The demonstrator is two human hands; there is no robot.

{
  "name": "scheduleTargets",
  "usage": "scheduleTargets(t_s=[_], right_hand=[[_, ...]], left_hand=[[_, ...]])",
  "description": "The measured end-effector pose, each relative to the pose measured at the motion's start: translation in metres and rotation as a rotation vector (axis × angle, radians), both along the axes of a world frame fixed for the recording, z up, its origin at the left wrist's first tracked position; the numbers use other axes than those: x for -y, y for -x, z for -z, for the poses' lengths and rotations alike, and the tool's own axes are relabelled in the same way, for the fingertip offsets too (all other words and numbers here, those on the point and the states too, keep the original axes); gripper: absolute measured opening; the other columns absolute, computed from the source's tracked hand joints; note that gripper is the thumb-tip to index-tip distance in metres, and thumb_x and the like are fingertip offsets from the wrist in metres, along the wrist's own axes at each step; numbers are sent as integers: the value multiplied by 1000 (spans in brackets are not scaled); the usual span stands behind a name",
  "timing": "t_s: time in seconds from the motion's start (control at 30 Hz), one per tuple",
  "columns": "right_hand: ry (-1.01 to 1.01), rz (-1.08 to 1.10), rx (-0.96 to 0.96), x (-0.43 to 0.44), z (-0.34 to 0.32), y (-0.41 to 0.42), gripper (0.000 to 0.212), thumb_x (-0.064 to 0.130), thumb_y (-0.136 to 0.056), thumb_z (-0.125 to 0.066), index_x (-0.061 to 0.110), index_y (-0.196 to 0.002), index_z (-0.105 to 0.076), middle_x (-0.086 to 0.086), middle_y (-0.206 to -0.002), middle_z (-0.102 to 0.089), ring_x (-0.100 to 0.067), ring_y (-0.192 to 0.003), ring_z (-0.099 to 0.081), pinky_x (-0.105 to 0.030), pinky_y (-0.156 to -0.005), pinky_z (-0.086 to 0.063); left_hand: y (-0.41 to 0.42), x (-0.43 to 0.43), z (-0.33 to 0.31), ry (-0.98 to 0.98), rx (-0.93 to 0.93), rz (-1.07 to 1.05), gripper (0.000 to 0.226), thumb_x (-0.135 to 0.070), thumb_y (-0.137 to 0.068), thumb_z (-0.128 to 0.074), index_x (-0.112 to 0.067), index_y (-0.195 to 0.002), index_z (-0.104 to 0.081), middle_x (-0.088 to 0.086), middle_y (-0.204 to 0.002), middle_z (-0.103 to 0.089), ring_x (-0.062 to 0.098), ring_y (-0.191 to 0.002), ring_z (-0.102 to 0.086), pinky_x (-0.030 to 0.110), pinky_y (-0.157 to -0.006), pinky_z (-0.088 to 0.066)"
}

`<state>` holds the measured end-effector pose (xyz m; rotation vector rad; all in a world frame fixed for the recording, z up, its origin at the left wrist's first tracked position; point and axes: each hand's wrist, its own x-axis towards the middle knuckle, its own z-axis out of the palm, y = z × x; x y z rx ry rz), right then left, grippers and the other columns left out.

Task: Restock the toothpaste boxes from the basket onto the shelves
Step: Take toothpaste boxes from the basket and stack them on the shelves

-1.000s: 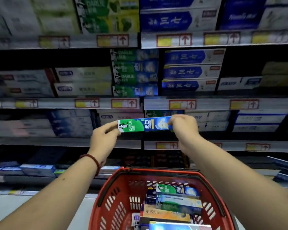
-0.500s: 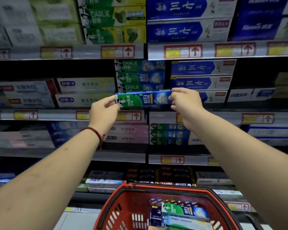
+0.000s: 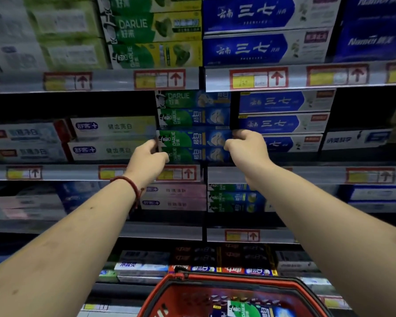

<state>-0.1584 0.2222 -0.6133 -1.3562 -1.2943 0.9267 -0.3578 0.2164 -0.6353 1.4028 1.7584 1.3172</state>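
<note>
A green-and-blue Darlie toothpaste box (image 3: 193, 138) lies level in the stack of matching Darlie boxes (image 3: 193, 106) on the middle shelf (image 3: 55, 173). My left hand (image 3: 146, 157) pinches its left end and my right hand (image 3: 245, 145) pinches its right end. The box sits over one more Darlie box (image 3: 192, 155) and under two others. The red basket (image 3: 181, 284) is at the bottom edge, with another Darlie box (image 3: 249, 308) inside it.
Blue-and-white boxes (image 3: 281, 123) stand right of the Darlie stack and white boxes (image 3: 112, 138) left of it. A dark gap lies above the white boxes. Shelves above and below are packed with toothpaste. Price strips with red arrows (image 3: 258, 77) line each shelf edge.
Both hands raised the Darlie box from above the basket up to the middle shelf and into the matching stack. The view tilted up, so less of the basket shows.
</note>
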Motion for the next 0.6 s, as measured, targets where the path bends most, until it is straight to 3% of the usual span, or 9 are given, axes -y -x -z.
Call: scheduleTargets(t_s=[0.03,0.1,0.13,0.2,0.27,0.4,0.47,0.6], right_hand=[[-14,11,6,-3,3,1,57,7,-97,-56,13,-152,-43,1,-118,-65,-9,-83,-58,-25,-74,-50],[-13,29,-4,-6,7,2,55,6,-96,-56,12,-150,-45,11,-93,-58,-1,-71,-49,-16,-63,-43],[0,37,-4,-8,9,3,52,6,-95,-56,10,-146,-49,12,-90,-57,-1,-74,-52,-16,-65,-45],[26,49,9,-6,10,5,42,4,-91,-56,-2,-132,-56,-5,-109,-67,-23,-100,-64,-36,-87,-54],[44,45,24,-2,11,9,44,1,-87,-57,-8,-130,-54,-18,-129,-62,-37,-122,-56,-53,-103,-46],[66,10,39,-5,12,8,48,-1,-89,-61,-10,-135,-49,-15,-138,-57,-36,-130,-49,-51,-108,-41],[69,0,49,-6,13,6,47,-1,-89,-62,-5,-135,-52,-13,-137,-58,-34,-129,-51,-47,-107,-43],[61,-9,57,-6,15,6,45,1,-89,-63,-1,-133,-54,-7,-114,-58,-26,-113,-54,-43,-101,-46]], left_hand=[[-1,-1,2,11,-22,-3,67,-13,-97,-58,-15,-158,-28,2,-159,-35,13,-110,-54,23,-87,-35],[-1,-3,4,16,-54,-24,67,-15,-97,-59,-14,-157,-29,3,-161,-34,7,-95,-47,22,-84,-34],[-1,-5,5,14,-61,-40,66,-16,-97,-59,-13,-156,-31,4,-159,-37,6,-84,-45,21,-79,-36],[-2,-6,7,10,-55,-58,64,-15,-96,-60,-11,-155,-34,6,-154,-44,4,-71,-42,18,-67,-37],[-2,-6,8,13,-43,-67,64,-14,-96,-60,-10,-155,-35,8,-149,-49,0,-63,-37,14,-56,-32],[-2,-7,9,15,-7,-87,62,-14,-96,-61,-9,-153,-37,8,-147,-51,-3,-62,-35,17,-58,-34],[-1,-7,10,25,-11,-71,62,-13,-95,-62,-9,-152,-39,8,-147,-51,6,-72,-44,20,-72,-37],[3,-7,9,68,-105,-23,71,-19,-93,-65,-11,-155,-32,5,-161,-34,19,-131,-45,31,-104,-36]])
